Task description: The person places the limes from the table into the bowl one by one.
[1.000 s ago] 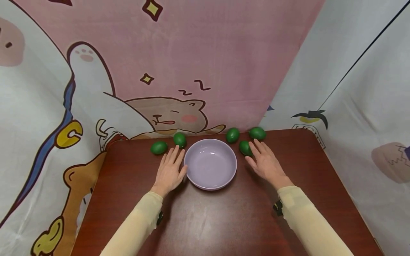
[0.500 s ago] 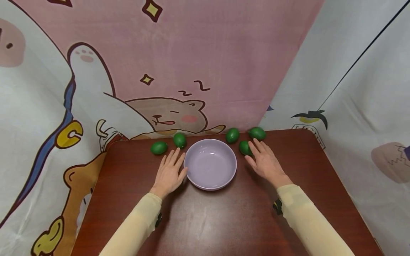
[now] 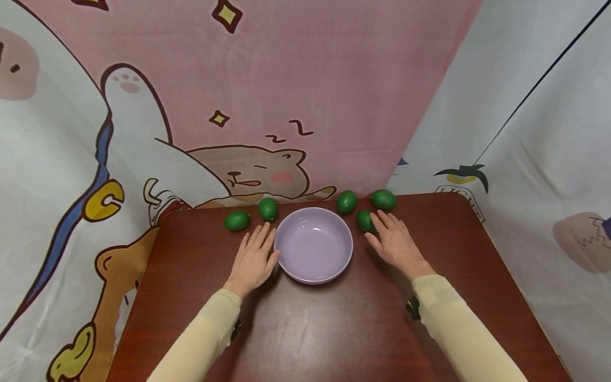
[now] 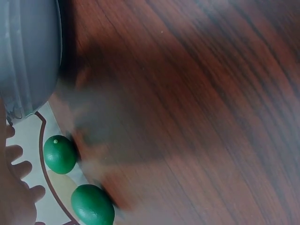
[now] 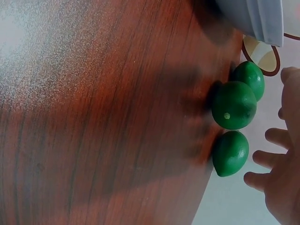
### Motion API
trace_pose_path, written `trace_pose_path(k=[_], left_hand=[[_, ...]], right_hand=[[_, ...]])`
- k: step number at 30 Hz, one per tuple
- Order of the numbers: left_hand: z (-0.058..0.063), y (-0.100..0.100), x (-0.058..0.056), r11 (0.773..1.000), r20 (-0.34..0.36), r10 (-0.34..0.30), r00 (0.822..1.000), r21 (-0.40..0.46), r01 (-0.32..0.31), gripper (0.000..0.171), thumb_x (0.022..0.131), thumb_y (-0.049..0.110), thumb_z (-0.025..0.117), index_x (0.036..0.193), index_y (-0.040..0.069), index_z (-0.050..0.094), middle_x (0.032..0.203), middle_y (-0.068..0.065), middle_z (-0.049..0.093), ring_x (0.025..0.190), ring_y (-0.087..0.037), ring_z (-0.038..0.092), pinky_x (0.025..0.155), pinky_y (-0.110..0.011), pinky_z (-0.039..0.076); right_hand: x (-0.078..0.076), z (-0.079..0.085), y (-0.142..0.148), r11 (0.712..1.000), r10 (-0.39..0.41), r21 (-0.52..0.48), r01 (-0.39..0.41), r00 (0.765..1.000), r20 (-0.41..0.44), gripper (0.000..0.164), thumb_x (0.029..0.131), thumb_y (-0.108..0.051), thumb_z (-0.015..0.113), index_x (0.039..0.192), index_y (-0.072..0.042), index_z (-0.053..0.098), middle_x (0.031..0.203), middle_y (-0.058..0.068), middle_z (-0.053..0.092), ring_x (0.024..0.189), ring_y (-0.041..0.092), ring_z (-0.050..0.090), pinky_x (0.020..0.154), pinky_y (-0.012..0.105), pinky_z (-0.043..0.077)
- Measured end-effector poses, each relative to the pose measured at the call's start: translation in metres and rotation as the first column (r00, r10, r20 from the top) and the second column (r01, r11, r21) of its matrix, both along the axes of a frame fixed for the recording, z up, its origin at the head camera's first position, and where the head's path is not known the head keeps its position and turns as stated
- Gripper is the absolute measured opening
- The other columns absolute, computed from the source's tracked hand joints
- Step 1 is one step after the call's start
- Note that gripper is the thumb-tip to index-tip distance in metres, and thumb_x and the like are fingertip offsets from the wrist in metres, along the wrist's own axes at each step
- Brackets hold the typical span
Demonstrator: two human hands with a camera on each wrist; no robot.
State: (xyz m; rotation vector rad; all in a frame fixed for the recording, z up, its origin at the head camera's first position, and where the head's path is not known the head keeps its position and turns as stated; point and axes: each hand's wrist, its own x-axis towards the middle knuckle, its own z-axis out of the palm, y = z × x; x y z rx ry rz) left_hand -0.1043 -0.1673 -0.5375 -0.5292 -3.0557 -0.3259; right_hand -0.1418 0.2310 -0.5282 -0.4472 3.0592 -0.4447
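A round lavender bowl [image 3: 314, 246] stands at the middle of the table, with its inside bare. To its left, my left hand [image 3: 253, 261] is held with straight fingers and holds nothing. Its thumb overlaps the bowl's rim in the head view; contact cannot be told. Beyond those fingertips lie two green limes [image 4: 60, 154], one nearer the bowl and another lime [image 4: 93, 205] farther left. My right hand [image 3: 395, 243], fingers extended, hovers right of the bowl and holds nothing. It partly covers a lime [image 3: 365, 220]. Two more limes, a left one [image 3: 346, 202] and a right one [image 3: 383, 199], lie behind.
The dark reddish-brown wooden table [image 3: 305, 339] ends at a back edge just behind the limes. A pink and white cartoon-printed cloth [image 3: 363, 95] hangs behind and along the sides. Both forearms come in from the front in pale yellow sleeves [image 3: 200, 334].
My left hand has drawn back slightly, away from the limes. The right hand has barely shifted. The bowl and the limes stay where they were.
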Motion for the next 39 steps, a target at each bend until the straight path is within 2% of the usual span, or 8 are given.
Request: trace_pose_path(k=[9, 16, 26, 32, 39], left_hand=[[0.001, 0.001, 0.0, 1.0, -0.009, 0.011, 1.0, 0.007, -0.011, 0.061, 0.107, 0.043, 0.047, 0.16, 0.013, 0.04, 0.168, -0.016, 0.029, 0.155, -0.038, 0.025, 0.124, -0.058, 0.02], [0.0, 0.001, -0.001, 1.0, 0.01, 0.018, 1.0, -0.002, -0.018, 0.062, 0.108, 0.044, 0.046, 0.162, 0.015, 0.037, 0.168, -0.016, 0.028, 0.155, -0.04, 0.025, 0.125, -0.058, 0.018], [-0.002, 0.0, -0.001, 0.999, 0.009, 0.011, 1.0, -0.035, -0.01, 0.063, 0.108, 0.046, 0.043, 0.162, 0.014, 0.035, 0.168, -0.016, 0.03, 0.154, -0.041, 0.026, 0.124, -0.06, 0.02], [-0.003, 0.0, 0.0, 0.999, 0.011, 0.009, 1.0, -0.053, -0.009, 0.063, 0.109, 0.045, 0.041, 0.163, 0.013, 0.034, 0.168, -0.013, 0.03, 0.155, -0.04, 0.025, 0.125, -0.059, 0.018], [-0.004, 0.0, 0.0, 0.999, 0.027, 0.015, 1.0, -0.034, -0.014, 0.063, 0.11, 0.045, 0.041, 0.163, 0.014, 0.033, 0.168, -0.013, 0.029, 0.156, -0.039, 0.023, 0.126, -0.059, 0.015]], right_hand=[[-0.002, -0.004, 0.001, 1.0, -0.003, -0.005, 0.003, 1.0, 0.006, 0.065, 0.106, -0.036, 0.055, 0.158, 0.0, 0.037, 0.161, 0.029, 0.034, 0.145, 0.054, 0.032, 0.119, 0.067, 0.024], [-0.004, -0.005, 0.003, 0.999, -0.01, -0.034, 0.011, 1.0, 0.014, 0.064, 0.106, -0.035, 0.055, 0.157, 0.0, 0.039, 0.161, 0.028, 0.034, 0.145, 0.054, 0.033, 0.116, 0.07, 0.026], [-0.006, -0.008, 0.005, 0.999, -0.025, -0.046, 0.026, 1.0, 0.019, 0.062, 0.106, -0.034, 0.055, 0.156, 0.002, 0.04, 0.158, 0.032, 0.036, 0.144, 0.053, 0.035, 0.118, 0.066, 0.028], [-0.009, -0.009, 0.003, 0.998, -0.047, -0.045, 0.05, 0.997, 0.062, 0.062, 0.106, -0.033, 0.055, 0.155, 0.002, 0.04, 0.157, 0.032, 0.035, 0.143, 0.052, 0.037, 0.116, 0.066, 0.031], [-0.011, -0.01, 0.0, 0.997, -0.06, -0.046, 0.065, 0.993, 0.1, 0.061, 0.107, -0.031, 0.054, 0.155, 0.002, 0.04, 0.157, 0.032, 0.034, 0.139, 0.053, 0.041, 0.114, 0.066, 0.036]])
